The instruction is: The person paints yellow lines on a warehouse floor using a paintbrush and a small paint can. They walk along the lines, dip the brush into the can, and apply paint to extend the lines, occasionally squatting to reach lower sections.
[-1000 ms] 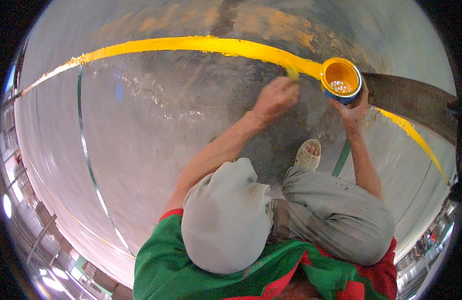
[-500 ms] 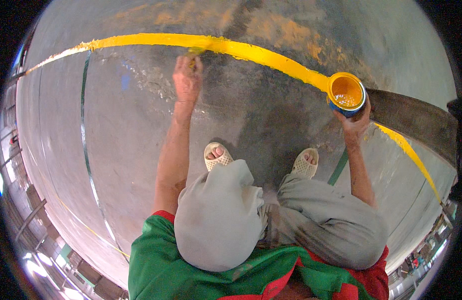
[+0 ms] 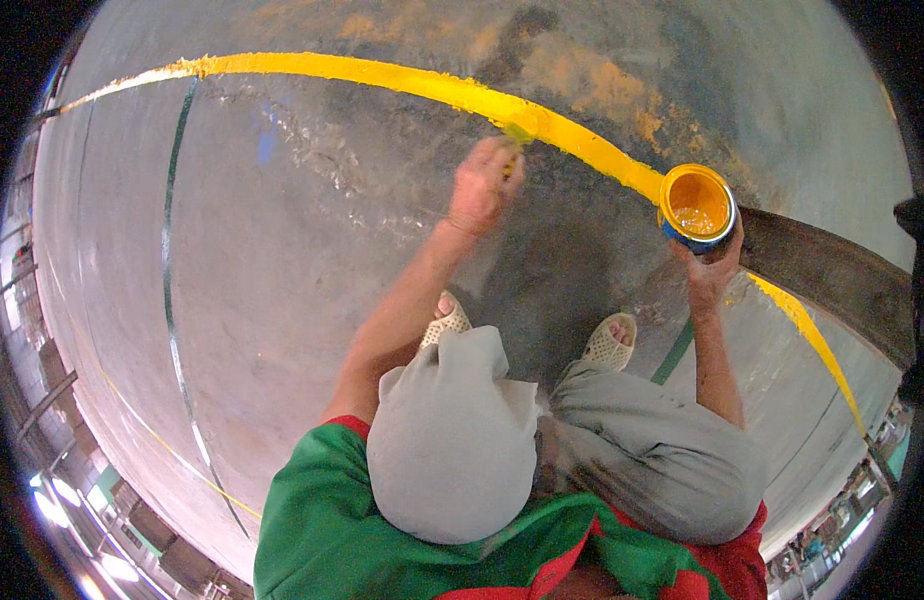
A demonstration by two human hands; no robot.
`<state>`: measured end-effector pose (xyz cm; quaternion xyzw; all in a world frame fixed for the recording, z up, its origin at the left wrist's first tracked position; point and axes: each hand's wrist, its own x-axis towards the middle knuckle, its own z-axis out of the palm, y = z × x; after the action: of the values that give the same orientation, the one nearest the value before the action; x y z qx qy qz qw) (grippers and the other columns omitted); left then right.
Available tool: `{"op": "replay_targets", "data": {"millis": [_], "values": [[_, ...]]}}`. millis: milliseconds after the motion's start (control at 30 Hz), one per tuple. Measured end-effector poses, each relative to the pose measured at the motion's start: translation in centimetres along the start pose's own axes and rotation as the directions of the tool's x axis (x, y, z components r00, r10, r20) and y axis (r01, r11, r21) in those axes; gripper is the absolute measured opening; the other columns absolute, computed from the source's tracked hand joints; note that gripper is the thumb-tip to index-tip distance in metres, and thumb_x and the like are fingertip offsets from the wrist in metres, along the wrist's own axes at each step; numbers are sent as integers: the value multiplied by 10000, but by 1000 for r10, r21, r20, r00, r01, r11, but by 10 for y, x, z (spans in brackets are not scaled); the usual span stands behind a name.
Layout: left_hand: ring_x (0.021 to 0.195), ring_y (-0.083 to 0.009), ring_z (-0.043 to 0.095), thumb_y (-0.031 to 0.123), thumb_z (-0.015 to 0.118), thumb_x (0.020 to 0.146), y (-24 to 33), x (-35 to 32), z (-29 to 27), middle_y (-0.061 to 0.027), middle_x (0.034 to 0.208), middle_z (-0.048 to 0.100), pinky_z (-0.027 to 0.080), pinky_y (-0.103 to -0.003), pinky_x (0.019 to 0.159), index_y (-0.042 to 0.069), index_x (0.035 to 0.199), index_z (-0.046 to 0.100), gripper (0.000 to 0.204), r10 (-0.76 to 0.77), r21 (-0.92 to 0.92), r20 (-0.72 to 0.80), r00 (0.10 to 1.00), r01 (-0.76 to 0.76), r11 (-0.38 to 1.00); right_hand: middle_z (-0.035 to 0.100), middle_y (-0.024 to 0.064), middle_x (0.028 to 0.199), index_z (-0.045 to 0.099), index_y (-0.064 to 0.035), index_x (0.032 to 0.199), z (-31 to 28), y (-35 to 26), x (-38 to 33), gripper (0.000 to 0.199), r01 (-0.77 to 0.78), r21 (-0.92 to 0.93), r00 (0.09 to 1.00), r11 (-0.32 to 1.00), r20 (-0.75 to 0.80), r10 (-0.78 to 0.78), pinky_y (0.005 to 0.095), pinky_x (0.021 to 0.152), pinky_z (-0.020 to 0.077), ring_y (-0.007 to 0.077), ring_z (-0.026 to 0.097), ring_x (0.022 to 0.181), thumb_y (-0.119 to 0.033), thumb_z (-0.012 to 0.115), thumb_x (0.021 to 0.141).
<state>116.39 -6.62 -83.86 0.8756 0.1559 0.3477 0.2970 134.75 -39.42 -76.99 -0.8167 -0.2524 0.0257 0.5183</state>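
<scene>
My left hand is closed around a paintbrush, whose yellow-smeared bristles are blurred and meet the near edge of the yellow painted stripe on the floor. Most of the brush handle is hidden in the fingers. To the right, my right hand grips a paint can from its near side. The can is tilted so that its mouth faces up at me; yellow coats its inside and bubbly yellow paint lies at the bottom. It overlaps the right end of the stripe in view.
The grey floor has orange-brown patches and pale scuffs. A dark flat strip runs from behind the can to the right, beside another yellow stripe stretch. Dark green lines cross the floor. My sandalled feet stand near the middle.
My left hand has moved right along the stripe with the paintbrush. My right hand and the paint can sit slightly lower in view, with little other change.
</scene>
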Motion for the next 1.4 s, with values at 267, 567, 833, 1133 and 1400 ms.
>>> {"op": "replay_targets", "data": {"millis": [267, 567, 833, 1133, 1400], "values": [[946, -361, 689, 39, 715, 890, -101, 45, -86, -181, 1039, 695, 583, -434, 826, 18, 1038, 687, 152, -152, 252, -251, 956, 216, 943, 507, 167, 1492, 349, -9, 1539, -5, 14, -6, 1093, 5, 76, 1000, 997, -16, -4, 438, 1173, 404, 308, 516, 1371, -120, 963, 641], [956, -364, 690, 36, 714, 894, -16, 11, -5, -170, 1054, 707, 578, -431, 833, 40, 1059, 695, 166, -54, 68, -81, 995, 59, 996, 498, 174, 1504, 343, -14, 1544, -3, 14, -5, 1145, -46, -3, 999, 999, 13, 46, 448, 1172, 410, 319, 509, 1379, -209, 994, 622], [989, -362, 681, 43, 705, 911, -58, 15, -60, -177, 1067, 696, 568, -430, 844, 25, 1040, 682, 132, -157, 104, -142, 977, 172, 980, 481, 175, 1509, 319, -25, 1551, 0, -9, -3, 1150, -134, 99, 991, 986, 29, 132, 438, 1175, 415, 312, 497, 1387, -67, 970, 604], [955, -359, 672, 34, 710, 892, -60, 25, -55, -174, 1068, 685, 579, -435, 816, 35, 1086, 694, 195, -62, 246, -105, 993, 87, 965, 488, 144, 1497, 324, -36, 1550, 12, 15, 14, 1129, -71, 66, 997, 995, 31, 69, 447, 1176, 406, 301, 488, 1391, -85, 968, 624], [986, -352, 684, -8, 742, 835, 77, 4, 18, -167, 1179, 664, 589, -409, 838, 41, 1104, 684, 280, 0, -352, 240, 971, 87, 932, 493, 135, 1483, 368, -31, 1513, 42, -17, 63, 1018, -96, 131, 995, 987, 11, 95, 450, 1142, 435, 290, 529, 1353, -61, 947, 676]]}}
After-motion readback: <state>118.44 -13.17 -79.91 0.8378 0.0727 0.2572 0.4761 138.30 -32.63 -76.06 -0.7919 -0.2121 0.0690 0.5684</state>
